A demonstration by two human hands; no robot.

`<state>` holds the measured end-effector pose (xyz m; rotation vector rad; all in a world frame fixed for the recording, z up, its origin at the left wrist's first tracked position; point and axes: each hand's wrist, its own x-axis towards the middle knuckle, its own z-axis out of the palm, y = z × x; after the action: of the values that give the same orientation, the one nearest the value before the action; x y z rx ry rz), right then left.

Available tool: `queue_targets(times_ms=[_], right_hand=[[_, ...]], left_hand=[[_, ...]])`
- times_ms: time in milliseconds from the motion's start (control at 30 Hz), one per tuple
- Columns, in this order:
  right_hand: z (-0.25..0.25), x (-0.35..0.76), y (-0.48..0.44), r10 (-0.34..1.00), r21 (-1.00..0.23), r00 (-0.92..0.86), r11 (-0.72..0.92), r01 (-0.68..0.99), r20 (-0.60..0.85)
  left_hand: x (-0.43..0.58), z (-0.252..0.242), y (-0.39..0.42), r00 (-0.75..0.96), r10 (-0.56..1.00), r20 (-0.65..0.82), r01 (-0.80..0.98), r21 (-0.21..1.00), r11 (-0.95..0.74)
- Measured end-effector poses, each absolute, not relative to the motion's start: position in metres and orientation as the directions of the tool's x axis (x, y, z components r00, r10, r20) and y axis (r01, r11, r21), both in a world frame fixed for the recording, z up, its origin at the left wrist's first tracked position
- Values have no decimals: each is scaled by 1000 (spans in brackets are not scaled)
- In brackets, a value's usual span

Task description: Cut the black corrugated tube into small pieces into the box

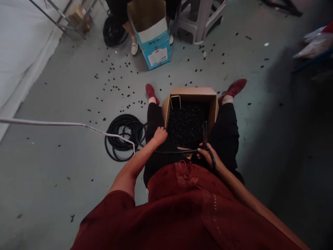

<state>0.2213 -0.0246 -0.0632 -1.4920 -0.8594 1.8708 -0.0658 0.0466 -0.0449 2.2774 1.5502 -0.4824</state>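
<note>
My right hand [206,155] is shut on black-handled scissors [204,134], whose blades point up over the box, and a thin black cable [177,151] reaches that hand across my lap. My left hand [159,135] rests on my left thigh, its fingers loosely curled and holding nothing I can see. Between my legs stands an open cardboard box [191,93], nearly full of small black cut pieces [186,125]. A small rectangular frame-like object [175,102] stands in the box's far left corner.
A coil of black cable [124,137] lies on the grey floor left of me, beside a white cable [78,124]. Black pieces [117,78] are scattered across the floor. Ahead, a seated person's legs [134,38] are beside a blue-and-white carton [153,43] and a plastic stool [197,21].
</note>
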Motion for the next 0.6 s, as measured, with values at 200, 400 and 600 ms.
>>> queue_targets(times_ms=[200, 400, 600], right_hand=[[-60, 220, -26, 777, -786, -210, -615, -56, -593], [-53, 218, -20, 802, -807, -158, -588, -45, -576], [-22, 227, -1, 884, -889, -90, -456, 42, -458]], left_hand=[[-63, -19, 39, 307, 805, -509, 949, 101, -298], [-12, -4, 26, 367, 807, -463, 914, 341, -221], [30, -3, 9, 477, 609, -633, 660, 716, 228]])
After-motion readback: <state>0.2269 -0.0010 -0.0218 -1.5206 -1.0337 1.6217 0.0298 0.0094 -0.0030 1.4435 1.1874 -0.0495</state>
